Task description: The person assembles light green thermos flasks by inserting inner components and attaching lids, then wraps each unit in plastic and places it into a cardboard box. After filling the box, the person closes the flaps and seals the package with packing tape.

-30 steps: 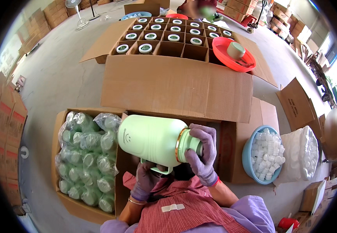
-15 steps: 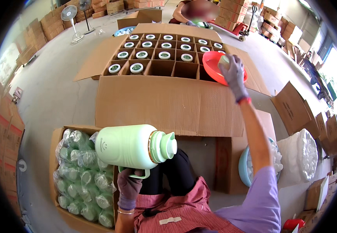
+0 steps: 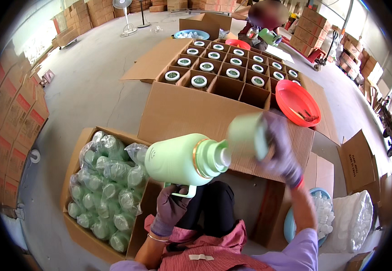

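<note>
L hand grips smooth cyl. grn jug by 1 loop handle; R hand grips blurred rnd cup.

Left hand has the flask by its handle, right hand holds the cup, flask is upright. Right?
Not upright: the head view shows the flask held on its side, top pointing right. The left hand does have it by its handle, and the right hand does hold the cup.

The left hand holds a green jug by its handle, the right hand a cup
</note>
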Tool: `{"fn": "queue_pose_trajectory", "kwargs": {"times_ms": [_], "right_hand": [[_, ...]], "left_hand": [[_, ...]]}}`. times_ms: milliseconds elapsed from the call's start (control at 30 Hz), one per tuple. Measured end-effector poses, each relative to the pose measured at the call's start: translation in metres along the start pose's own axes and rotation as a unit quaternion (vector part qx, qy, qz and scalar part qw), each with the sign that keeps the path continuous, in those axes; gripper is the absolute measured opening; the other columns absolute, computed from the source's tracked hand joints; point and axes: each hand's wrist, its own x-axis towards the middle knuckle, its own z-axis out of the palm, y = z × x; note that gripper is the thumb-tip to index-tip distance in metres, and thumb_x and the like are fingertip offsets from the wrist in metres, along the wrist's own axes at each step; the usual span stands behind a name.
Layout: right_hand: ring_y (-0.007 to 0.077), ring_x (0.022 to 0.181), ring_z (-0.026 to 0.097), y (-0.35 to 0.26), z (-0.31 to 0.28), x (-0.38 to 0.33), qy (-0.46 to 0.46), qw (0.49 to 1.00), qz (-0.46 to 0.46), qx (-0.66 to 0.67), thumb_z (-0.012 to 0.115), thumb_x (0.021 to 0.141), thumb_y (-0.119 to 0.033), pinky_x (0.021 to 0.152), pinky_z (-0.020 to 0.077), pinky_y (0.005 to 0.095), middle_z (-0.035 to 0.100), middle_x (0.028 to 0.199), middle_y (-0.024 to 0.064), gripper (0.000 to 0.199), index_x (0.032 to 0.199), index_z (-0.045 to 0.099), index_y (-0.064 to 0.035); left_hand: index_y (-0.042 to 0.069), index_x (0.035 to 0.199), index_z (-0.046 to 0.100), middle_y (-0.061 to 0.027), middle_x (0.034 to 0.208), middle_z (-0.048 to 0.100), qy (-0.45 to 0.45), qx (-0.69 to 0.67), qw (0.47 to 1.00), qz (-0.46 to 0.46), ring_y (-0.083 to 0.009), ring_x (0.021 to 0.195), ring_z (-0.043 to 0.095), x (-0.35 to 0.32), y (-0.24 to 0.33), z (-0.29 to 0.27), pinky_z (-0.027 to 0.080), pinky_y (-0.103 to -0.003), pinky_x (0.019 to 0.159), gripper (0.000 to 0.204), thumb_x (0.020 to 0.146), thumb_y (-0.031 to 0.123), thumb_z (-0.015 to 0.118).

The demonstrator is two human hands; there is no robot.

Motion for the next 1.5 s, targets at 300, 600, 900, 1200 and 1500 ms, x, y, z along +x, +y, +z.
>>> {"fn": "queue_pose_trajectory", "kwargs": {"times_ms": [300,600,900,1200,1500], "right_hand": [[0.0232,0.129,0.044,-0.065,0.106,-0.071,0.120,0.602,0.432,0.660,0.053,0.096,-0.046,0.107,0.0367,0.0406,0.037,0.146,0.0088,0.073,0.150,0.020,-0.0075],[0.0226,0.117,0.054,-0.018,0.104,-0.056,-0.167,0.722,0.405,0.535,0.064,0.083,-0.033,0.102,0.0410,0.0332,0.058,0.126,0.0104,0.061,0.132,0.052,0.0016],[0.0282,0.109,0.059,-0.051,0.143,-0.044,-0.272,0.823,0.362,0.341,0.061,0.083,-0.016,0.096,0.0457,0.0363,0.061,0.116,0.0179,0.040,0.120,0.060,0.0006],[0.0324,0.108,0.060,-0.041,0.144,-0.033,-0.275,0.831,0.373,0.307,0.066,0.081,-0.013,0.093,0.0480,0.0370,0.060,0.118,0.0195,0.039,0.117,0.061,0.0008],[0.0331,0.106,0.061,-0.038,0.179,-0.022,-0.263,0.843,0.343,0.319,0.065,0.081,-0.010,0.092,0.0483,0.0375,0.061,0.116,0.0190,0.038,0.117,0.061,-0.0002]], "left_hand": [[0.002,0.128,0.050,-0.0126,0.119,0.062,-0.054,0.620,0.740,0.255,-0.0279,0.109,0.059,-0.008,0.025,-0.028,0.049,-0.040,0.093,0.041,0.094,0.023,0.057],[0.007,0.126,0.054,-0.0260,0.130,0.048,-0.307,0.886,0.226,0.265,-0.0376,0.116,0.054,-0.030,0.043,-0.039,0.045,-0.050,0.099,0.049,0.082,0.024,0.067],[0.009,0.118,0.064,-0.0205,0.132,0.053,0.150,0.905,0.280,0.281,-0.0406,0.123,0.046,0.062,0.238,-0.104,0.034,-0.051,0.103,0.039,0.093,0.037,0.053],[0.016,0.119,0.067,-0.0153,0.141,0.048,0.415,0.892,0.134,-0.120,-0.0330,0.134,0.039,0.178,0.352,-0.224,0.012,-0.062,0.112,0.042,0.093,0.042,0.046],[0.005,0.121,0.064,-0.0117,0.118,0.066,0.219,0.702,0.608,0.300,-0.0215,0.110,0.059,0.144,0.373,-0.153,0.045,-0.032,0.096,0.037,0.096,0.030,0.051]]}}
